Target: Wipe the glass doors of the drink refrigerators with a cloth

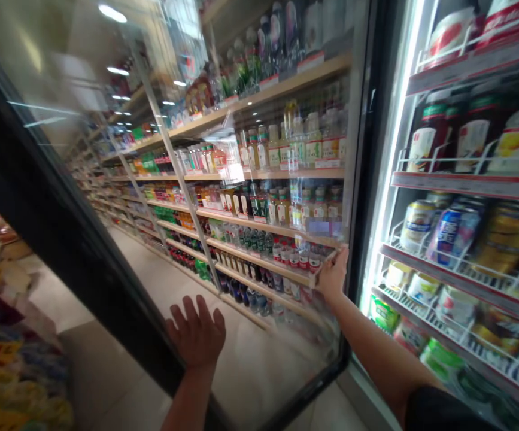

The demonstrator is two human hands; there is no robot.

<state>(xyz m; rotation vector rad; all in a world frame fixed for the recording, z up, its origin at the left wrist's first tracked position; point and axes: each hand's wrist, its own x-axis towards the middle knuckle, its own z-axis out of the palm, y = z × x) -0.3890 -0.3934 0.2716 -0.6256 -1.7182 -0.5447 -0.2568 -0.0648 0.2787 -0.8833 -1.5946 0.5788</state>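
Note:
The glass door [281, 359] of a lit drinks fridge stands open in front of me, framed in black. My left hand [199, 332] is open, fingers spread, beside the door's black frame [120, 287]; I cannot tell how firmly it touches the glass. Farther right, my right hand [332, 275] is closed around a pale, narrow, flat strip [316, 276] held at the glass near the hinge side. What kind of thing the strip is, I cannot make out. Bottles on wooden shelves show in the pane behind both hands.
To the right, the fridge's wire-fronted shelves [466, 182] hold bottles, with cans [454, 236] and tubs lower down. Long wooden store shelves [259, 224] appear in the glass. Bagged goods [12, 359] are stacked at the lower left, beside a tiled floor [102, 365].

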